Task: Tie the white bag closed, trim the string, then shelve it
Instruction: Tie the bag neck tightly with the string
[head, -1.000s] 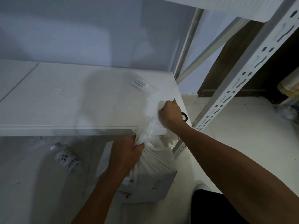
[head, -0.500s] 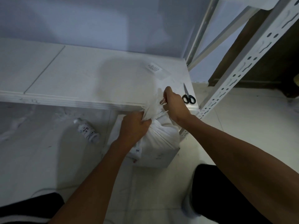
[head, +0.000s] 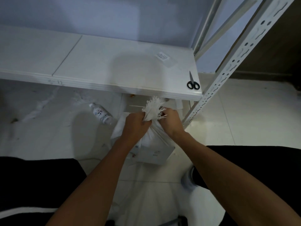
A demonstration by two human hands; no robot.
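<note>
We have the white bag (head: 153,144) standing on the pale floor (head: 48,136) just in front of the shelf (head: 114,66), below its near edge and toward its right end, so that the finished bundle has only a short lift to its resting place. Our left hand (head: 136,123) is clenched around the gathered neck of the bag, squeezing the mouth into a tight stem; that is why the frayed top (head: 154,107) fans out above our fist like a tuft. Our right hand (head: 171,123) is closed against the same neck from the right side, touching the tuft, and we judge it is working the string around the stem (the string itself is too thin and too white to pick out for certain against the fabric). Holding the neck high keeps the contents, which look boxy through the cloth, settled at the bottom and leaves slack for a knot. The scissors (head: 193,82) lie on the shelf near its right front corner, beside the slotted upright (head: 228,66), well within reach of our right hand for the trimming to come. A small labelled clear packet (head: 165,58) lies farther back on the shelf. A small bottle (head: 101,113) lies on its side on the floor to the left of the bag, apart from it and out of the way. Tying seems under way; trimming and shelving are not yet done.
</note>
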